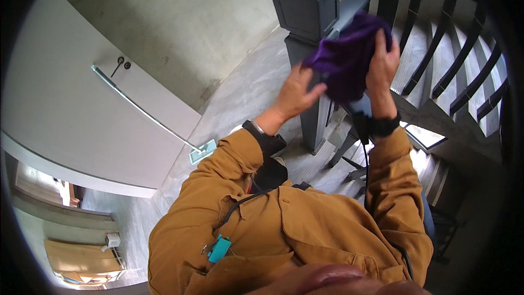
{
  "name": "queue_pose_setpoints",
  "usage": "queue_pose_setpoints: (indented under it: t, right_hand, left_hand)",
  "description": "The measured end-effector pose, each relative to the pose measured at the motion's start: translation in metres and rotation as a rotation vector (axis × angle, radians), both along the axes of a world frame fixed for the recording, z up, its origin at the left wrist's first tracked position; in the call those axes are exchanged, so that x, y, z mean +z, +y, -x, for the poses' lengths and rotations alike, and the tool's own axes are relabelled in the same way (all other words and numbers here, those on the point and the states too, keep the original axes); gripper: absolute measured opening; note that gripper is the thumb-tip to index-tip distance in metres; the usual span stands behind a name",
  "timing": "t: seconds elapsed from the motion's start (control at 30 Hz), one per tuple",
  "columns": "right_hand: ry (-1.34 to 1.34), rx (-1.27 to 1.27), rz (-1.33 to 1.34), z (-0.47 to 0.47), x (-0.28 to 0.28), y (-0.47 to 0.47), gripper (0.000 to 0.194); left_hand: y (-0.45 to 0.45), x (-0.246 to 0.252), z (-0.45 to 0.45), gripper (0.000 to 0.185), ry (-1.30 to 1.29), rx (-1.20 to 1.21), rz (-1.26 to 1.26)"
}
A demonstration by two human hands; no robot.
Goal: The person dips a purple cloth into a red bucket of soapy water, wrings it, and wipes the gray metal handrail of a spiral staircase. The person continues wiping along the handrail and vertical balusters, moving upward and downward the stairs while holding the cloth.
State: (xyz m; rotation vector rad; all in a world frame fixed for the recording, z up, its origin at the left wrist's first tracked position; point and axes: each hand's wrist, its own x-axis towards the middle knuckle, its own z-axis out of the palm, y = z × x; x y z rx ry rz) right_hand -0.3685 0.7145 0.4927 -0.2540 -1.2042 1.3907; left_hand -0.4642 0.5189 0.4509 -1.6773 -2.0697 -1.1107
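A purple cloth (348,57) hangs between my two hands, in front of the dark stair handrail (356,6) and beside the square-capped newel post (305,8). My right hand (383,63) grips the cloth's right edge, its fingers over the fabric. At the cloth's lower left is my left hand (297,92), thumb apart from the fingers; some blur hides whether it pinches the edge. Both wrists wear dark bands, and a black cable runs down from the right one.
Curved stairs (450,61) with dark balusters descend at the right. A flat mop (202,151) stands on the grey floor, its handle leaning on a pale door (102,110) at the left. A bare wall (176,20) rises behind the post.
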Motion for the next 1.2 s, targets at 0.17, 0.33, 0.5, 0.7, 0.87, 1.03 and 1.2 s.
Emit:
queue_pose_setpoints:
  t: [0.17,0.33,0.5,0.7,0.87,1.03,1.2]
  right_hand:
    - [-0.102,-0.399,-0.462,0.094,0.009,-0.027,0.043]
    - [-0.242,-0.402,-0.703,0.065,-0.074,-0.032,0.041]
    - [-0.457,-0.189,-0.653,0.023,-0.1,-0.027,0.038]
    - [-0.314,0.256,-0.163,0.005,-0.061,-0.07,0.044]
    - [-0.444,0.581,-0.261,-0.019,-0.029,-0.086,0.059]
    - [-0.442,0.717,-0.479,-0.04,-0.022,-0.069,0.064]
    - [-0.454,0.197,-0.863,-0.042,-0.023,-0.055,0.054]
  left_hand:
    - [-0.013,0.011,0.034,0.056,-0.195,0.021,-0.326]
    - [-0.013,-0.028,0.037,0.061,-0.246,0.042,-0.194]
    - [-0.027,-0.092,0.012,0.064,-0.563,-0.19,0.293]
    - [-0.025,-0.085,0.004,0.071,-0.997,-0.312,-0.138]
    - [0.006,-0.066,-0.004,0.074,-0.789,-0.157,-0.54]
    - [0.031,-0.061,-0.009,0.052,-0.829,-0.077,-0.655]
    - [0.035,-0.022,0.056,0.038,-0.454,0.424,-0.727]
